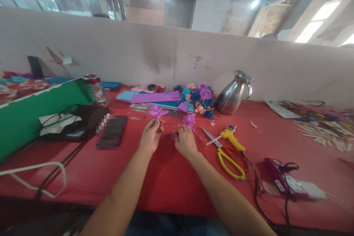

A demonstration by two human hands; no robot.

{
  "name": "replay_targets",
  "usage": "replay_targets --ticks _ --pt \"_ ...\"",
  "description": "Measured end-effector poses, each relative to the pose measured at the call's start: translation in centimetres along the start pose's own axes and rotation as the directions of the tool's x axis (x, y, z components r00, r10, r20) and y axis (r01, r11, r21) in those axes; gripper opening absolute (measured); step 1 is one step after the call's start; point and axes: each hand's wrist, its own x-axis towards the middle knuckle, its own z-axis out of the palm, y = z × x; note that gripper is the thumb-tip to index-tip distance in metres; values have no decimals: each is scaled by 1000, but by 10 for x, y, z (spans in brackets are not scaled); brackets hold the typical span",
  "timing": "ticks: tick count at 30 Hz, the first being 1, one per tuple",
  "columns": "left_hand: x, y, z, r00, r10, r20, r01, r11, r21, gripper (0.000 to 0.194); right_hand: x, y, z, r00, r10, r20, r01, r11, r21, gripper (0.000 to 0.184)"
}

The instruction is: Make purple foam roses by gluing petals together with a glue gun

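Note:
My left hand (pixel 151 135) pinches the base of a purple paper flower (pixel 157 112), which stands upright above the fingertips. To its right, my right hand (pixel 186 141) is closed, its fingers bent down beside some purple paper petals (pixel 189 118). Whatever those fingers hold is hidden behind them. Scissors with yellow handles (pixel 231 166) lie with blades apart to the right of this hand. Just past them rests a yellow glue gun (pixel 232 139) with a black cord. Behind my hands are thin wires (pixel 138 109) and a strip of purple paper (pixel 156 97) on blue sheets.
A bunch of finished paper flowers (pixel 203 94) sits at the back, beside a steel jug (pixel 232 94). A glass jar (pixel 97 90), a dark bag (pixel 85 120) and a green partition (pixel 49 116) are left. At right lies a purple power strip (pixel 284 177) with cords.

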Motion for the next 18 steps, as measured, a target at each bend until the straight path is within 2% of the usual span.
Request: replay_targets --ticks 2,6,11,14,16,18 --pt "0 0 0 1000 -3 1 2 1000 8 19 0 0 -1 999 -13 -32 14 1000 8 20" --pt "-1 -1 1 1000 1 -4 -1 1000 0 23 -1 -1 0 997 -69 42 69 998 3 15" --pt "0 -2 -1 1000 -2 -6 2 999 32 28 0 0 1 989 -93 -117 101 993 60 15" --pt "0 -2 -1 1000 -5 -2 5 1000 23 29 0 2 3 988 -107 -115 116 991 69 14" --pt "-1 -1 0 1000 -10 -11 10 1000 11 29 1 4 5 987 -69 -145 93 982 164 14" --pt "-2 -1 2 1000 -12 -17 12 1000 4 29 2 5 5 978 34 -205 37 941 336 12"
